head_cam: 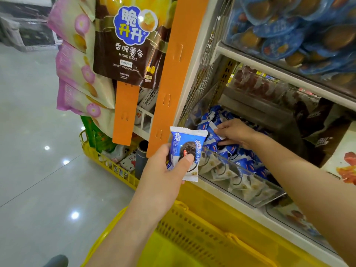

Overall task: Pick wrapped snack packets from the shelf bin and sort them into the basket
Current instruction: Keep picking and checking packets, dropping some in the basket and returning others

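My left hand (pixel 165 166) holds a blue-and-white snack packet (pixel 187 149) upright, thumb pressed on its front, just left of the shelf bin. The clear-fronted shelf bin (pixel 240 182) is piled with several more blue-and-white packets (pixel 240 157). My right hand (pixel 234 132) reaches into the bin from the right and pinches the white end of another packet on top of the pile. A yellow plastic basket (pixel 192 224) sits below both arms, its perforated wall and handle showing; its inside is mostly hidden by my left forearm.
Orange shelf posts (pixel 174 78) stand left of the bin. Hanging potato stick bags (pixel 127 39) and pink bags (pixel 77 64) fill the upper left. A second yellow basket (pixel 107 160) of goods sits on the floor. Blue snack tubs (pixel 289 26) fill the shelf above.
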The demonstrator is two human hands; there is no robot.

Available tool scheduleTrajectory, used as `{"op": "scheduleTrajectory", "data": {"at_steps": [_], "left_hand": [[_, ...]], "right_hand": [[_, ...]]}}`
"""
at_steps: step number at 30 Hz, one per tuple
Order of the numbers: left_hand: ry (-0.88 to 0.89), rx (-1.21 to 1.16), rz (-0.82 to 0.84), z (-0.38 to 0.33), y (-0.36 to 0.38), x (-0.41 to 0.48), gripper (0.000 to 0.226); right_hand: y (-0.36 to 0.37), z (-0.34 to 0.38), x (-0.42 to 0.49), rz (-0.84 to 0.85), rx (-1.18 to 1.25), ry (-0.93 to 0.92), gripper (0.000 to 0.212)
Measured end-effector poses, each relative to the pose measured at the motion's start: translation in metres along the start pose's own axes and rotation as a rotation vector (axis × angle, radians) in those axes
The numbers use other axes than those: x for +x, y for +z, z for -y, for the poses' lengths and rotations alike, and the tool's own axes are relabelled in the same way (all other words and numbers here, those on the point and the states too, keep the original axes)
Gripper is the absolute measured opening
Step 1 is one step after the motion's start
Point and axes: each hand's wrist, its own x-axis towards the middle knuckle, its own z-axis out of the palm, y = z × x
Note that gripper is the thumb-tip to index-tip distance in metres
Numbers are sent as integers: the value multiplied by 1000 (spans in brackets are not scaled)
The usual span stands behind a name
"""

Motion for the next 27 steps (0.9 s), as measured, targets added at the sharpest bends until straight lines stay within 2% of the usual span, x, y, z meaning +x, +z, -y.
{"op": "scheduleTrajectory", "data": {"at_steps": [3,5,8,11,14,16,22,24,27], "left_hand": [[5,2,-8,-2,-1,-1,10],[0,4,-11,-2,-1,-2,10],[-10,-5,1,-1,0,-3,10],[-9,-12,2,-2,1,-2,9],[2,0,-3,-2,-1,0,7],[2,10,1,-1,-1,0,7],[-5,0,12,-3,3,-1,8],[-5,-1,13,-3,3,-1,9],[-8,-14,13,-2,2,-1,10]], "right_hand": [[0,2,2,-75,-112,-74,17],[-6,8,3,-19,-216,-49,13],[-6,17,7,43,-240,7,17],[-5,17,9,45,-68,89,31],[-12,12,4,290,166,145,54],[-14,8,1,340,213,113,57],[8,-3,3,2,61,-24,19],[7,-3,3,-9,-9,-30,14],[8,-3,0,23,-65,-5,22]]}}
